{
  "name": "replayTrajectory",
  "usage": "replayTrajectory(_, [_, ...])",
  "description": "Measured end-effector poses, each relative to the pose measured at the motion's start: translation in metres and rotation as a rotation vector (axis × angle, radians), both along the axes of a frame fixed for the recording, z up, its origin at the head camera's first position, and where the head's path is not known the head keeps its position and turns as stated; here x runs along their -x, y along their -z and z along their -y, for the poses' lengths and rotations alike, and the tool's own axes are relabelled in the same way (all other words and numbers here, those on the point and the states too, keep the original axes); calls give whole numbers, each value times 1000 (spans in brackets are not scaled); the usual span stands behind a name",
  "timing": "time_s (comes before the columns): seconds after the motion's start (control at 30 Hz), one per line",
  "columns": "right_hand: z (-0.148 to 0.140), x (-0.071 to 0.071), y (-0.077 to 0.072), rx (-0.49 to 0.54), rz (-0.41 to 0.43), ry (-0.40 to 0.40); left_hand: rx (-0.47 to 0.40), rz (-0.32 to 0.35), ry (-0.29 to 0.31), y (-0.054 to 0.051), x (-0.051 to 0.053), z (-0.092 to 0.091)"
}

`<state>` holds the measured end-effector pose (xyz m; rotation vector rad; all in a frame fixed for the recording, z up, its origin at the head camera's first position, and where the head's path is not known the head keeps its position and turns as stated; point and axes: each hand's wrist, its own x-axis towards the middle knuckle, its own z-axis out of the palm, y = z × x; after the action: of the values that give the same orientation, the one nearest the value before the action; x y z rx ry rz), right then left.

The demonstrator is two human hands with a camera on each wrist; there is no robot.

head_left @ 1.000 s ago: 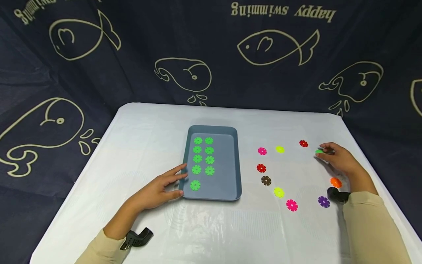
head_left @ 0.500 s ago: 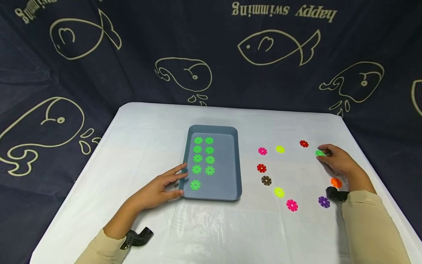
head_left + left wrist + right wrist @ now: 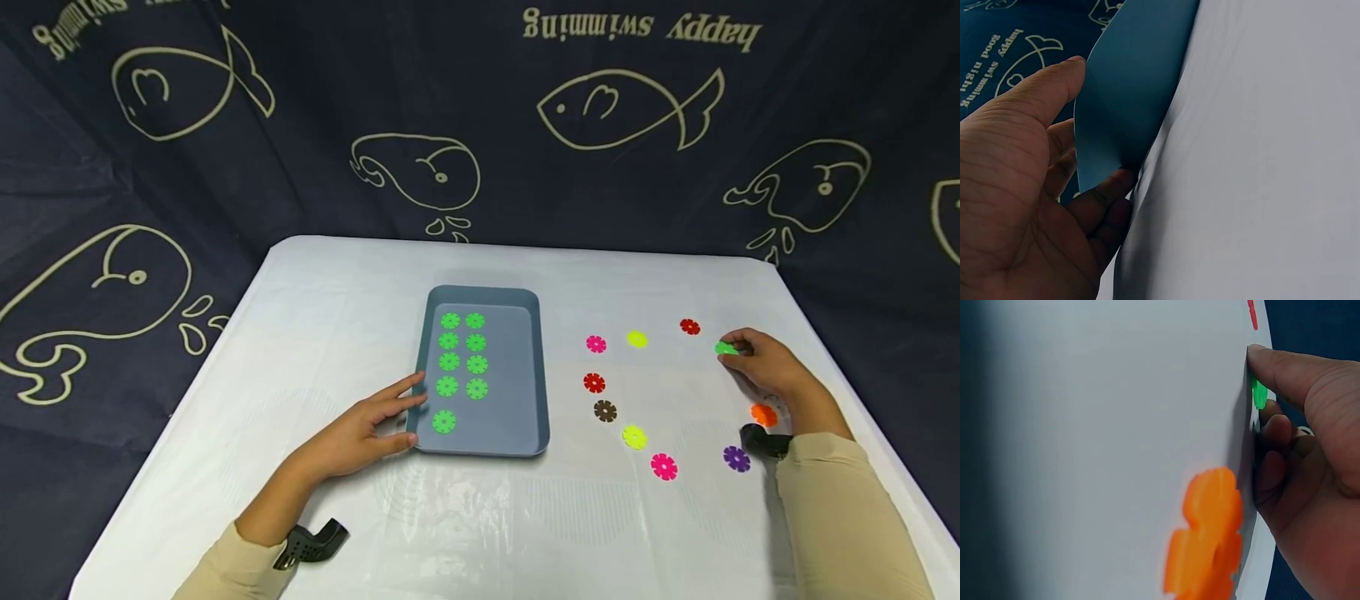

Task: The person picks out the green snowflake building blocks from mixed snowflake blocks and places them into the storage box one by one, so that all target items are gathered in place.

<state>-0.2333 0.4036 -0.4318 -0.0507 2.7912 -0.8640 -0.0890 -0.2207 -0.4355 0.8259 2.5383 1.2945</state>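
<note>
In the head view, my left hand rests spread fingertips against the left wall of a grey-blue tray. The left wrist view shows my thumb by the tray's rim and other fingertips low along its outside. Inside the tray, green notched discs lie in two columns, the left one longer. My right hand, far right on the table, pinches a green notched disc between thumb and fingers, close to the tabletop. The right wrist view shows this green disc partly hidden by the thumb.
Loose notched discs lie right of the tray: red, yellow, pink, brown and purple. An orange disc sits near my right wrist. A dark patterned cloth hangs behind the white table.
My right fingers have shifted slightly on the green disc, and more of it shows beyond the fingertips. The left hand stays at the tray's edge; the other discs have not moved.
</note>
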Motion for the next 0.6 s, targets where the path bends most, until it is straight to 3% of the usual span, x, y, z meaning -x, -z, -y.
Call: replayTrajectory(0.6, [1,-2,2,-12,-69,-36,1,5,-2,-1,-1,0])
